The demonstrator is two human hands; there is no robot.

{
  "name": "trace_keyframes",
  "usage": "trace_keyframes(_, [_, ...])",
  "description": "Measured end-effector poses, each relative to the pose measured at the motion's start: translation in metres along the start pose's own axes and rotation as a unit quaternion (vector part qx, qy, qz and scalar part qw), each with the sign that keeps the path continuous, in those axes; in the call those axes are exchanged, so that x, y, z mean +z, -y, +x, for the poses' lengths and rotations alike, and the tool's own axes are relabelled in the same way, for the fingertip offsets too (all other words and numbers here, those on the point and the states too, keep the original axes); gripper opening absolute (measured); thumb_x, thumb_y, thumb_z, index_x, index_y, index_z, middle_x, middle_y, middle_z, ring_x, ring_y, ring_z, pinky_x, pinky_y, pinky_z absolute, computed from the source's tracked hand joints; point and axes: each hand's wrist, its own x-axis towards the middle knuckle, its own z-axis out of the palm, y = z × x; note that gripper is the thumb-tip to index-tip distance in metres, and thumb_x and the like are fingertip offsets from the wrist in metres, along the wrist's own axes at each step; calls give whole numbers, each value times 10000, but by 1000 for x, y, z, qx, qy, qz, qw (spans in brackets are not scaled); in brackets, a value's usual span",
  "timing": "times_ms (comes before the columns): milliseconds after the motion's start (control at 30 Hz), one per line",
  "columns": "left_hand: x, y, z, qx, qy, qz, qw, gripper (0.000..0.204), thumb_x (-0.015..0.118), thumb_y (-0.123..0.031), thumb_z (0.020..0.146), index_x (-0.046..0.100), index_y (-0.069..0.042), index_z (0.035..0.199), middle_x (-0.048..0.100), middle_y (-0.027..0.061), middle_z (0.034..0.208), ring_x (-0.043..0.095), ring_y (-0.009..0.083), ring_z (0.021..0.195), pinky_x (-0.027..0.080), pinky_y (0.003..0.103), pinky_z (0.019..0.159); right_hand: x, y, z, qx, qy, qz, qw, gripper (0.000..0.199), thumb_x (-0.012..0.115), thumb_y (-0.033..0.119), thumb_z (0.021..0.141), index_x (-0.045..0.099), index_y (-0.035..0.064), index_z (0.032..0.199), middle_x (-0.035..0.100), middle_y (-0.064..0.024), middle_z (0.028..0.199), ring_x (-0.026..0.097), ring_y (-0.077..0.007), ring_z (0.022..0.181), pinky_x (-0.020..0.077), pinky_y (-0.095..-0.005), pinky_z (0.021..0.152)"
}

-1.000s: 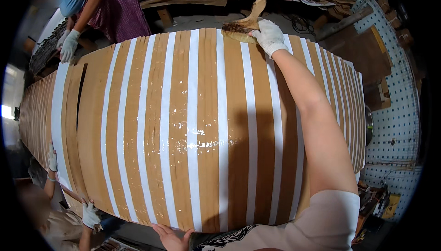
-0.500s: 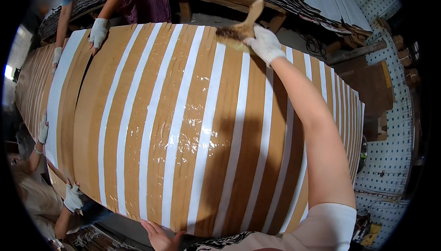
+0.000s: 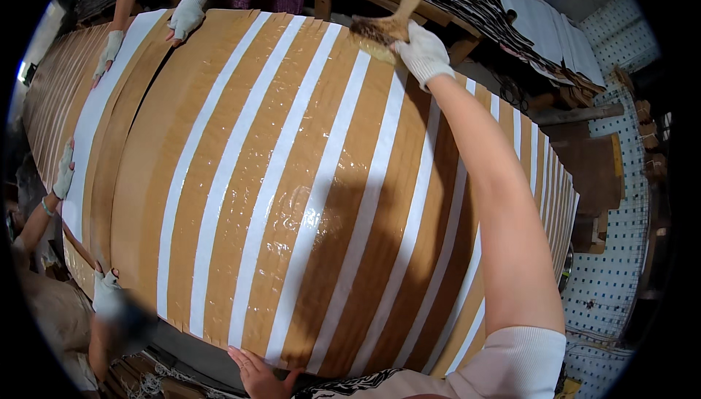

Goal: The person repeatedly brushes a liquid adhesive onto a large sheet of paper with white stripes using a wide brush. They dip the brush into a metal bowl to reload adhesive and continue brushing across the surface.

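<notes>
In R grip (image 3: 425, 56), brush (image 3: 393, 27), bristles (image 3: 373, 49) to L

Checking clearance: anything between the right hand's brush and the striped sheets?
Nothing visible: the right hand grips the brush, whose pale bristles appear to meet the striped sheets directly at their far edge.

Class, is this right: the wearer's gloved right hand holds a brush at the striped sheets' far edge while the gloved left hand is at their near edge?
Not quite: the head view shows the left hand bare, not gloved. The rest, right hand and brush included, stands.
</notes>
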Motion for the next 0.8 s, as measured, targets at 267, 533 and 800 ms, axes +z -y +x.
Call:
trace_keyframes(267, [7,2,0,-20,35,-87,995,1140,683,-664,743,336,234,1352,259,464,1428,223,592,1367,201,557,1173,-7,40,-4,-126,118,91,981,486,689,344,835,589,107,1248,666,-201,1133,601,-373,1101,475,-432,940])
trace_keyframes(533, [-3,0,4,-29,62,-75,995,1164,697,-639,739,288,255,1364,223,466,1447,187,578,1389,167,547,1188,-2,56,12,-34,18,110,993,391,685,360,833,633,110,1129,677,-179,1102,614,-361,1087,482,-428,932])
trace_keyframes(800, [-12,-3,3,-41,20,-125,991,1207,775,-605,671,281,238,1380,230,460,1456,232,549,1399,258,516,1150,11,33,16,-39,-53,-43,997,367,631,316,864,595,101,1159,674,-197,1075,624,-388,1034,493,-474,889])
